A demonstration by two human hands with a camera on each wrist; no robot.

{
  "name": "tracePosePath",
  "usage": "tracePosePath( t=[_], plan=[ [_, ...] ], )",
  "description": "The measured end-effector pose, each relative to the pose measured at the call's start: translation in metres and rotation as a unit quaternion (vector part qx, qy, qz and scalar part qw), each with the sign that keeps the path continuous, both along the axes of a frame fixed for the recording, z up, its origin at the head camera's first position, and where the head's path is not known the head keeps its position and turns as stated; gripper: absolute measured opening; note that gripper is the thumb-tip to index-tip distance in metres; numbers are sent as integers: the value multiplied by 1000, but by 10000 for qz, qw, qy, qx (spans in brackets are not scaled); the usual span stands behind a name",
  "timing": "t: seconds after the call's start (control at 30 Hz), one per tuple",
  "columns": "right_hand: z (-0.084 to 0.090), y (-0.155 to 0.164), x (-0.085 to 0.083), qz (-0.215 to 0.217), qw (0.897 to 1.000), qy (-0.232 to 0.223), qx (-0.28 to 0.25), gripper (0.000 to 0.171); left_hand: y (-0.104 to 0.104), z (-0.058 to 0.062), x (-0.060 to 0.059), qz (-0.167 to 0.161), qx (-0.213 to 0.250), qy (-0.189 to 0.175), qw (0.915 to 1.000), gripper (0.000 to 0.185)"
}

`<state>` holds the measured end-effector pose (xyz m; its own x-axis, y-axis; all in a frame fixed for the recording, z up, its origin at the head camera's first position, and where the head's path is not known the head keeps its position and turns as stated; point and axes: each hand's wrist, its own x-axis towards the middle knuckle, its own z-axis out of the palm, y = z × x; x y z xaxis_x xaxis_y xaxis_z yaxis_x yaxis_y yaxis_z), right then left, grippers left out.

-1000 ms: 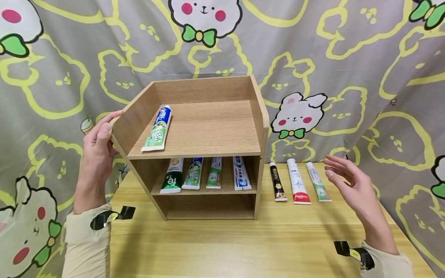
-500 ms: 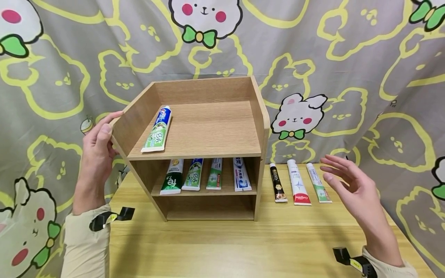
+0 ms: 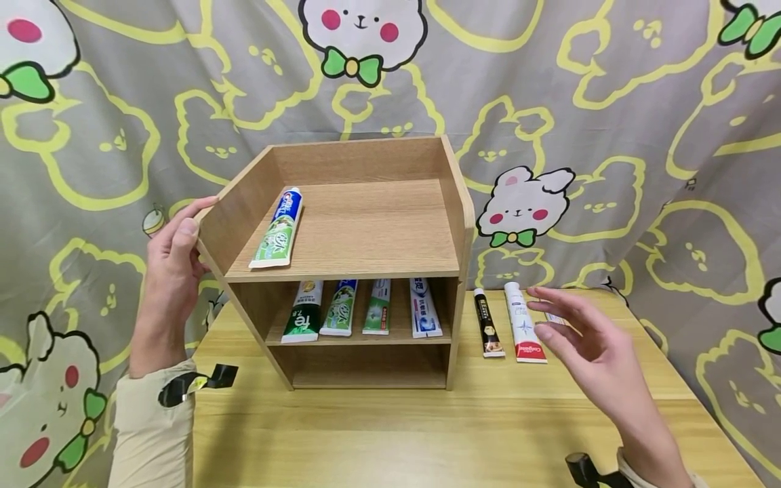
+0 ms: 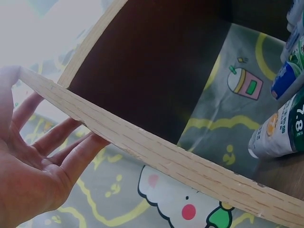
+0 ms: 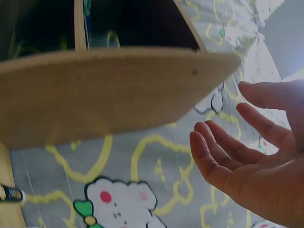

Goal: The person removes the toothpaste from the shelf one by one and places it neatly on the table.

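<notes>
A small wooden shelf (image 3: 342, 274) stands on the table. At its left side panel my left hand (image 3: 173, 264) holds the front edge, thumb in front and fingers along the outer face, as the left wrist view (image 4: 52, 156) also shows. On the top board lies a blue and green toothpaste tube (image 3: 278, 230); several more tubes, among them a dark green one (image 3: 303, 313), lie on the middle board. My right hand (image 3: 601, 359) hovers with loosely bent fingers, holding nothing. It partly hides a slim tube (image 3: 554, 318) beside a red-and-white toothpaste tube (image 3: 526, 329).
A black toothpaste tube (image 3: 488, 325) lies close to the shelf's right side. The wooden table (image 3: 390, 434) extends in front. Behind everything hangs a grey curtain (image 3: 390, 102) with cartoon prints.
My right hand has moved left and slightly forward, now over the rightmost tube, which was fully visible before. The left hand keeps its place on the shelf.
</notes>
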<state>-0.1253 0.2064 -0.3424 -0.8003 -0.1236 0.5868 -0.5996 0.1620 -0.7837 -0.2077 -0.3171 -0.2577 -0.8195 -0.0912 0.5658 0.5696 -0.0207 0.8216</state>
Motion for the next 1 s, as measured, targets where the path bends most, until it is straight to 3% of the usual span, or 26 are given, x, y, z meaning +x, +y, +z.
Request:
tracePosePath(
  t=[0.23,0.57,0.77,1.0],
  plan=[
    [-4,-23,2,585,9964,478,-391,55,1,-1,0,0,-17,44,10000,44],
    [-12,-51,6,727,9935,837,-264,56,7,-3,1,161,104,-92,9998,44],
    [-3,-66,6,670,9943,829,-15,57,5,-2,3,294,56,-138,9995,44],
    [6,-86,0,303,9899,1314,442,59,4,-1,1,268,40,-34,9996,44]
  ],
)
